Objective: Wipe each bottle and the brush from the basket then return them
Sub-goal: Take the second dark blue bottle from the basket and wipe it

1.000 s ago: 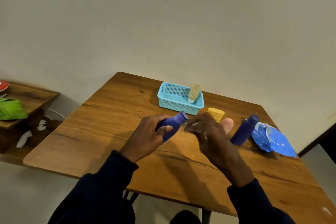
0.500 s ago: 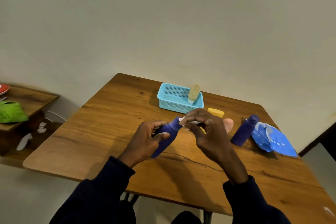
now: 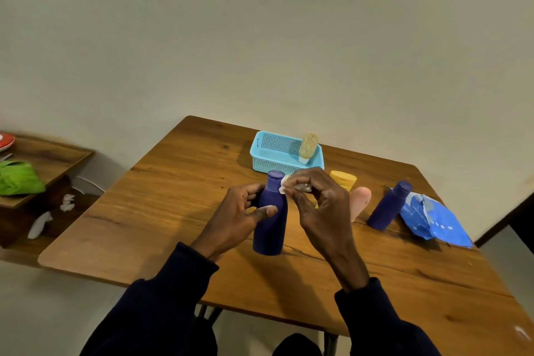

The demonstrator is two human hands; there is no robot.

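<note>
While the left hand [image 3: 239, 221] grips an upright dark-purple plastic bottle [image 3: 270, 220] on the wooden table [image 3: 173, 196], the right hand [image 3: 320, 205] pinches a small white wipe [image 3: 284, 183] against its neck.

At 12 o'clock sits the light-blue mesh basket [image 3: 274, 150] (holding a tan brush [image 3: 307, 145]); at 3 o'clock, a second purple bottle [image 3: 388, 206]; beside it, a crumpled blue packet [image 3: 433, 221].
</note>
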